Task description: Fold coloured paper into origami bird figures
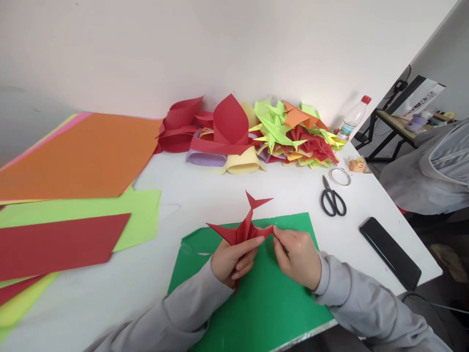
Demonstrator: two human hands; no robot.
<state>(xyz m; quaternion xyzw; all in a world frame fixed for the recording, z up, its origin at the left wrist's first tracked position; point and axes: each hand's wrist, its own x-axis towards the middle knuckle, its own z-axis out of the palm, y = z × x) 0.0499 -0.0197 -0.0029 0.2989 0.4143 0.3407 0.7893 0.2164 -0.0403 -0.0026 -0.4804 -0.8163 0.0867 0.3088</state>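
Observation:
A red folded paper figure (245, 226) with pointed wings and a forked tail is held above a green sheet (264, 298) on the white table (190, 195). My left hand (231, 259) is closed round the figure's body from below. With thumb and fingers, my right hand (297, 256) pinches the figure's right wing tip. Both arms wear grey sleeves.
Large orange (80, 156), lime and red (54, 242) sheets lie at the left. A heap of folded paper shapes (252, 132) sits by the wall. Black scissors (332, 199), a tape roll (340, 176), a bottle (352, 118) and a black phone (390, 253) lie at the right. Another person's grey garment (428, 171) is at the far right.

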